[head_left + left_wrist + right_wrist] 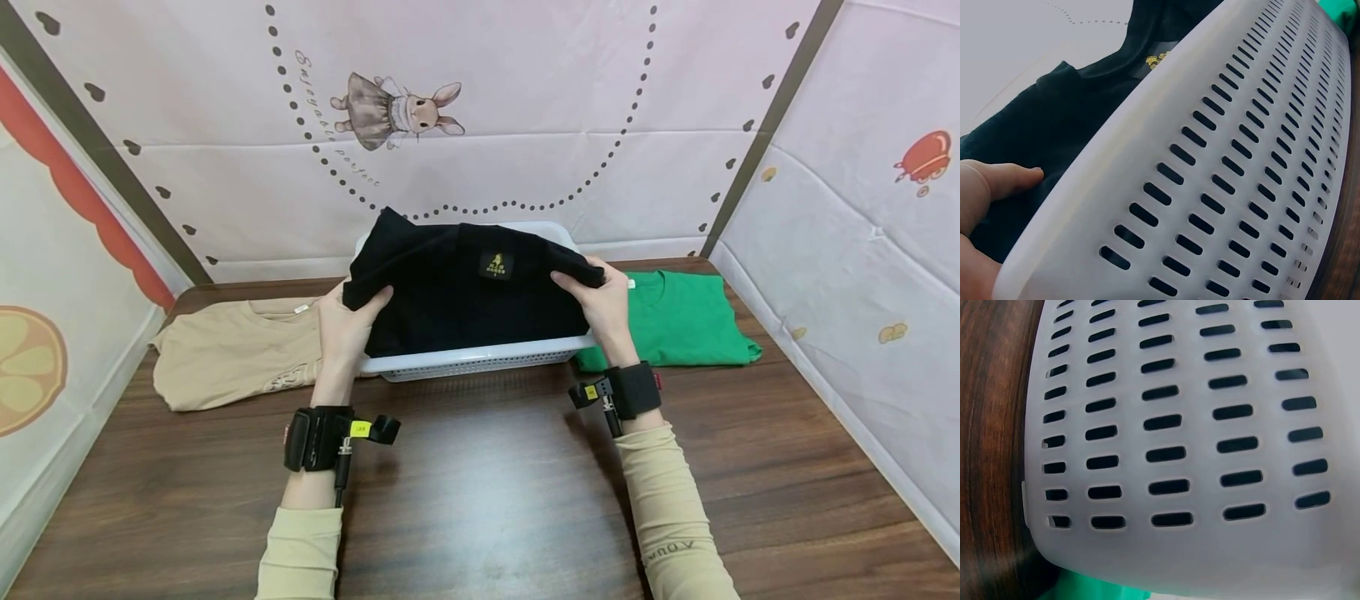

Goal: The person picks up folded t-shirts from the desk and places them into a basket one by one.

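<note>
— Pale printed hangings [525, 92] close in the brown wooden table [480, 500], and we've a fair view of the person's work from here. Where's the black garment [472, 312]?

— At the white basket [480, 360], filling most of its mouth, with one upper corner poking up above the back rim. Beige shirt [232, 354] on the person's left, green shirt [682, 321] on the right.

— And the fingers?

— Both sets are grasping that black cloth. Left hand [345, 321] has its thumb over the near face at one end; right hand [606, 304] pinches the top edge at the other.

— What might spoil it?

— Uneven lifting, I'd say. Only the ends are held, so the middle could sag and any folds fall open. A loose edge might also catch on the rim and drag the basket along, rumpling the shirts beside it. And if the right pinch slackened, that end would probably drop.

— What can't you make out?

— The left fingers behind the cloth, for one. Whatever lies under the garment is covered too, and the small yellow print on its label [496, 265] is too fine to read. I can't tell whether the basket's corner rests on the green shirt or just hides part of it. The right wrist's view is mostly slotted plastic, with no hand showing.
</note>
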A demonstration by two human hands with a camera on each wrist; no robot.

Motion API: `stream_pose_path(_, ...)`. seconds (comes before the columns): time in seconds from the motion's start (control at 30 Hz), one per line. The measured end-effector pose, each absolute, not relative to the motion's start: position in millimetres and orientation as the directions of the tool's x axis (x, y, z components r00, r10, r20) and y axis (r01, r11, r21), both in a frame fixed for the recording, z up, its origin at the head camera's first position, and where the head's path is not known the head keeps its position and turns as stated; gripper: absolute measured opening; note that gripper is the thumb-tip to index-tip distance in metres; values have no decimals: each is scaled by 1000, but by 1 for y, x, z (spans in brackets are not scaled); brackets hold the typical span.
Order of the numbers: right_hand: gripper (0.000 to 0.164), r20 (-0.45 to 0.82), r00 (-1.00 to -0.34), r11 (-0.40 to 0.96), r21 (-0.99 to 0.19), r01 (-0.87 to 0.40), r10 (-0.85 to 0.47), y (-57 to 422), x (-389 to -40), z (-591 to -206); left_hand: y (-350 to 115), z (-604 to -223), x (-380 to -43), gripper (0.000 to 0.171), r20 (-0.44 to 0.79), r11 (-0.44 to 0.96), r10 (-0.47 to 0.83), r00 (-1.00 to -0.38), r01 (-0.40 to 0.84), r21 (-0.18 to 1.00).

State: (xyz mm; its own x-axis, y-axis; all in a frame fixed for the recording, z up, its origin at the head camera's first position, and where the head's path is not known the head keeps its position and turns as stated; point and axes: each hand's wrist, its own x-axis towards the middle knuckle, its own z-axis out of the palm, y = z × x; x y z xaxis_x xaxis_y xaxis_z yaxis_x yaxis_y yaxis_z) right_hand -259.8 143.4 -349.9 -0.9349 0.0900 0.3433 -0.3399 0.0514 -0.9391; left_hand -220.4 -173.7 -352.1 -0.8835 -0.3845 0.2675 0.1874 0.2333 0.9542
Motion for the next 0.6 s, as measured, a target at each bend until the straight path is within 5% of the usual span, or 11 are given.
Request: stream_pose_path(0.6, 32, 206, -978, 144, -968, -207, -22, 146, -288, -354, -182, -349, -225, 42, 167, 410, -235, -958, 58, 910)
